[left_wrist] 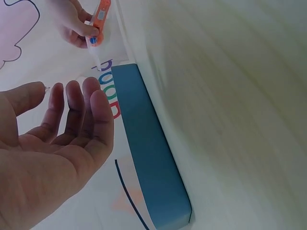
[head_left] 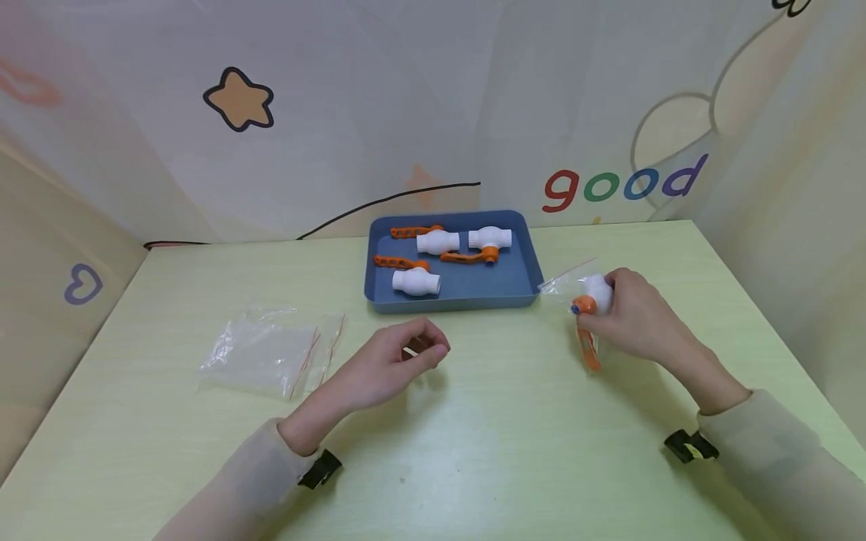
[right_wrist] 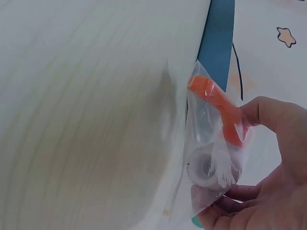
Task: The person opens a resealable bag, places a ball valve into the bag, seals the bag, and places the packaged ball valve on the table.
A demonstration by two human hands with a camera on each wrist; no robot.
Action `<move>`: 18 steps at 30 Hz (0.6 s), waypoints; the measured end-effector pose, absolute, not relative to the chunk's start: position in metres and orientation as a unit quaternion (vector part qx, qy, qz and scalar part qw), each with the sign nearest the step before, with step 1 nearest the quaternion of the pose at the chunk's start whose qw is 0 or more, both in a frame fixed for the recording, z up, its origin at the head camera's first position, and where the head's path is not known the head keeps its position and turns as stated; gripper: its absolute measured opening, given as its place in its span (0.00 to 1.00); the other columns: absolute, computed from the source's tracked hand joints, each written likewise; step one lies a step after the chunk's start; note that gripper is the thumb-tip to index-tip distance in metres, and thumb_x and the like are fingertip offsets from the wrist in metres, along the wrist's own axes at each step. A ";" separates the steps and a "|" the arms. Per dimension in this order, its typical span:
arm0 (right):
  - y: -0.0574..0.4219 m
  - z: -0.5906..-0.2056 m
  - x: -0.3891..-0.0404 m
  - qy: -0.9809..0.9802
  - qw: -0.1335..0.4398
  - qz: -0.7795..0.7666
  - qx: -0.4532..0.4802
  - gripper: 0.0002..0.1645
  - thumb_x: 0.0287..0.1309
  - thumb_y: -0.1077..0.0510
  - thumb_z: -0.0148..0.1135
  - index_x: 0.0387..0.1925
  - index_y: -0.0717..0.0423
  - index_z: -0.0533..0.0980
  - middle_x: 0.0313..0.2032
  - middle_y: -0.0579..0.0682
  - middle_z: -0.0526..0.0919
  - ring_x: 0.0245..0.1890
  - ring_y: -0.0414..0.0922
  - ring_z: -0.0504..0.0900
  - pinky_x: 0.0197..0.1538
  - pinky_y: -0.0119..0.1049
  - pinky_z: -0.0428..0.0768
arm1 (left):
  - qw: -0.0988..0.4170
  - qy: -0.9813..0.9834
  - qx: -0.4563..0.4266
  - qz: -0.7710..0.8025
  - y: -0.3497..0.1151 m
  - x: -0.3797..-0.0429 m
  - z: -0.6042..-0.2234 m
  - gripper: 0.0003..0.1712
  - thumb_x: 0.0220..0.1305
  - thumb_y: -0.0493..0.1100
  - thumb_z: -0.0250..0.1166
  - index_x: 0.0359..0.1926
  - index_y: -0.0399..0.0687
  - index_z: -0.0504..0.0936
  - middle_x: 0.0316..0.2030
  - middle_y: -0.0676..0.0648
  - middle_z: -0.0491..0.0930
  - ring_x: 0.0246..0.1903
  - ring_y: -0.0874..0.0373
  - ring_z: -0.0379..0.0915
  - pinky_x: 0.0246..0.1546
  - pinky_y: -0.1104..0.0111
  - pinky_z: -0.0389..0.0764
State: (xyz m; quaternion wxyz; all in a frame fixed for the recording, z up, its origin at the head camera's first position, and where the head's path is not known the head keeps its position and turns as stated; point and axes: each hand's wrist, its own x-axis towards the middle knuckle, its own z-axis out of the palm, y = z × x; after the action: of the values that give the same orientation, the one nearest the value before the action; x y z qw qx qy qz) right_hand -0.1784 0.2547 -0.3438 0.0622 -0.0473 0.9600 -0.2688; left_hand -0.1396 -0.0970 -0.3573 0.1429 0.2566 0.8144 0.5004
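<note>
My right hand (head_left: 636,315) grips a white ball valve (head_left: 598,293) with an orange lever handle (head_left: 588,347), at the right of the table. A clear zip bag (right_wrist: 201,122) encloses this valve, as the right wrist view shows; its red-lined end sticks out toward the tray. My left hand (head_left: 392,361) hovers over the middle of the table, fingers loosely bent and holding nothing. In the left wrist view the left palm (left_wrist: 53,158) is turned up with a gap between thumb and fingertips.
A blue tray (head_left: 467,294) at the back holds white valves (head_left: 416,282) with orange handles. Flat clear zip bags (head_left: 260,353) with red seal lines lie on the left of the table. A printed curtain (head_left: 379,98) hangs behind the table's back edge.
</note>
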 end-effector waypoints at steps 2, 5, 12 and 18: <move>0.261 -0.345 -0.181 0.962 0.065 -0.262 -0.045 0.37 0.53 0.50 0.68 0.52 0.74 0.63 0.43 0.65 0.73 0.36 0.56 0.76 0.32 0.43 0.83 | 0.146 0.816 0.254 0.498 -0.098 -0.139 -0.357 0.09 0.70 0.47 0.59 0.44 0.49 0.79 0.38 0.46 0.80 0.39 0.59 0.74 0.39 0.59 0.77; 0.269 -0.346 -0.184 0.964 0.073 -0.253 -0.039 0.37 0.53 0.50 0.68 0.51 0.74 0.64 0.42 0.66 0.73 0.35 0.56 0.75 0.30 0.41 0.82 | 0.149 0.819 0.254 0.492 -0.099 -0.139 -0.358 0.10 0.70 0.48 0.59 0.44 0.48 0.79 0.39 0.47 0.80 0.40 0.59 0.74 0.39 0.58 0.77; 0.285 -0.350 -0.193 0.969 0.087 -0.229 -0.028 0.36 0.54 0.49 0.67 0.48 0.75 0.65 0.38 0.66 0.73 0.32 0.55 0.74 0.27 0.38 0.79 | 0.162 0.825 0.255 0.478 -0.103 -0.138 -0.359 0.10 0.70 0.48 0.59 0.45 0.48 0.80 0.39 0.49 0.81 0.39 0.61 0.75 0.39 0.60 0.77; 0.299 -0.352 -0.196 0.976 0.094 -0.195 -0.028 0.32 0.57 0.49 0.63 0.44 0.76 0.65 0.34 0.65 0.71 0.33 0.56 0.70 0.26 0.37 0.75 | 0.178 0.829 0.261 0.462 -0.107 -0.139 -0.358 0.10 0.70 0.48 0.58 0.45 0.50 0.79 0.40 0.50 0.81 0.39 0.63 0.75 0.40 0.62 0.77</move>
State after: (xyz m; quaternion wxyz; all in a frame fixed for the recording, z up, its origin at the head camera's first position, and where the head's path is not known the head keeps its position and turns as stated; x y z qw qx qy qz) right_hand -0.1956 0.2988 -0.3524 0.0944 -0.0279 0.9758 -0.1953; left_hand -0.1391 -0.1072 -0.3578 0.1781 0.2612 0.8287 0.4618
